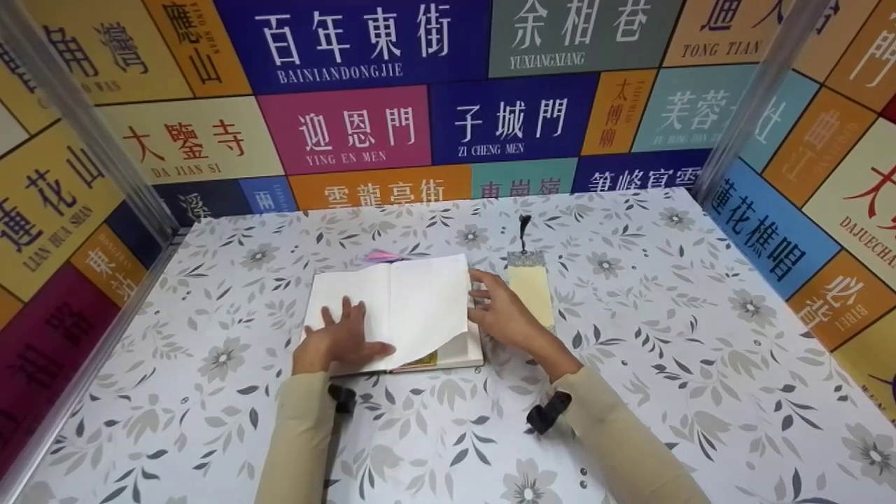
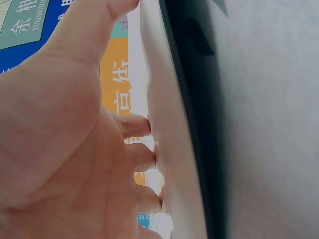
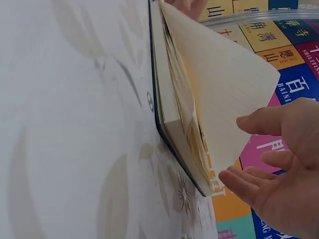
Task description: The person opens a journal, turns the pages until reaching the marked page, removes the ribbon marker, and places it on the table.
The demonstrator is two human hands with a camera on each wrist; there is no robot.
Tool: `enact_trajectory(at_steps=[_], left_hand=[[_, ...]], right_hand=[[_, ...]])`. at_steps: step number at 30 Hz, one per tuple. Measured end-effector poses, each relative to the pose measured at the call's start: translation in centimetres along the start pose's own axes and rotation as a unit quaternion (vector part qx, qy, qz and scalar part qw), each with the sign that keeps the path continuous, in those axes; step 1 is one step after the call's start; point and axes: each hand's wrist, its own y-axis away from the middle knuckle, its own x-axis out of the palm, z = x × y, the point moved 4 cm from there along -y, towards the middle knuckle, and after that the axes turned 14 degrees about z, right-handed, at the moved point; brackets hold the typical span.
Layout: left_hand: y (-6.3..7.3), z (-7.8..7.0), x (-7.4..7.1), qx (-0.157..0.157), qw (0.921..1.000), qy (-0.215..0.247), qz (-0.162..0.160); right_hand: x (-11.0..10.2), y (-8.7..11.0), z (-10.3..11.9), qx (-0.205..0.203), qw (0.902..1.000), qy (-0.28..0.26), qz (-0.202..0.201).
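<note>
An open notebook (image 1: 427, 294) with blank pages lies on the table, dark-covered in the right wrist view. My left hand (image 1: 339, 336) rests on its left page, fingers spread and thumb reaching toward the spine. In the left wrist view the left fingertips (image 2: 144, 159) meet the paper. My right hand (image 1: 500, 308) is at the right edge of a raised page (image 3: 224, 84), whose lower corner curls up off the pages beneath. The right thumb and fingers are loosely extended beside that page, fingertips overlapping it in the right wrist view. A yellowish patch (image 1: 423, 360) shows under the raised page.
Right of the notebook lies a pale yellow card (image 1: 530, 283) with grey ends and a black cord (image 1: 523, 231). Something pink and purple (image 1: 385, 256) pokes out behind the notebook. Colourful sign-printed walls (image 1: 350, 133) border the flower-patterned table (image 1: 630, 420).
</note>
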Motion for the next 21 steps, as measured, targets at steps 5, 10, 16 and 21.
enact_trajectory(at_steps=[5,10,16,21], left_hand=[[0.1,0.0,0.0,-0.001,1.0,0.002,0.002],[0.1,0.2,0.0,0.002,1.0,0.003,0.0],[0.3,0.3,0.0,0.012,0.9999,0.007,-0.007],[0.8,0.3,0.2,0.017,0.9997,-0.004,-0.02]], right_hand=[[0.0,-0.5,-0.7,0.041,0.9837,-0.174,-0.023],[0.6,-1.0,-1.8,0.102,0.9569,-0.27,-0.027],[1.4,-1.4,-2.2,0.106,0.953,-0.283,-0.021],[1.7,-1.5,-2.2,0.094,0.9535,-0.283,-0.045]])
